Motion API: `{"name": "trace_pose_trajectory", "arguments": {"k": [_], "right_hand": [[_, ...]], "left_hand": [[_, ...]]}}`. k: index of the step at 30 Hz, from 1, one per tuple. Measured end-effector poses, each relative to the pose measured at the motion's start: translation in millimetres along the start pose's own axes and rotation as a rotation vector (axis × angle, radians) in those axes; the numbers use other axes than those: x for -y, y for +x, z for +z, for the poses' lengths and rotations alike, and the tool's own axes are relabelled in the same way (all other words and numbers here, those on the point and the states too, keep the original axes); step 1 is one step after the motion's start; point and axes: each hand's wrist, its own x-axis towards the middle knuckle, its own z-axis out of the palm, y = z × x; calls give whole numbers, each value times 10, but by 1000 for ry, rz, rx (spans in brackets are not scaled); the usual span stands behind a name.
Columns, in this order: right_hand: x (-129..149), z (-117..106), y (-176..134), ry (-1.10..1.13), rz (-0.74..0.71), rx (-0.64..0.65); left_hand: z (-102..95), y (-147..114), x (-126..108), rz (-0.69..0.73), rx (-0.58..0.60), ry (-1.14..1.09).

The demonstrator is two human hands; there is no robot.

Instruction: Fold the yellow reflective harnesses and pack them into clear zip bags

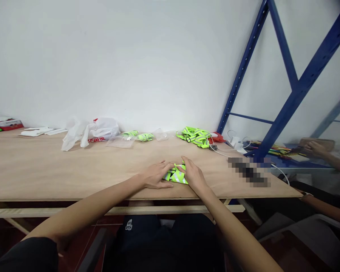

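Note:
A small folded reflective vest (179,176), neon yellow-green with silver stripes, lies on the wooden table in front of me. My left hand (156,175) holds its left end, the thumb along the near edge and the fingers over the far side. At the opposite end, my right hand (195,174) grips the vest, its thumb reaching across the top and its forefinger pointing away from me. Both palms hide the ends of the bundle.
Along the wall are a loose reflective vest (197,136), small folded vests (145,137), clear plastic bags (121,141) and a white carrier bag (103,128). A blue metal frame (286,105) rises at right, near a pixelated patch. Another person's hand (314,147) shows beyond it.

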Motion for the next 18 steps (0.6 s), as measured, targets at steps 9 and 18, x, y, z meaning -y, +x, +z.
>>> {"name": "trace_pose_trajectory", "arguments": {"k": [9, 18], "right_hand": [[-35, -23, 10, 142, 153, 17], [-350, -253, 211, 809, 257, 315]], "left_hand": [[57, 47, 3, 16, 5, 129], [68, 45, 35, 43, -17, 183]]}}
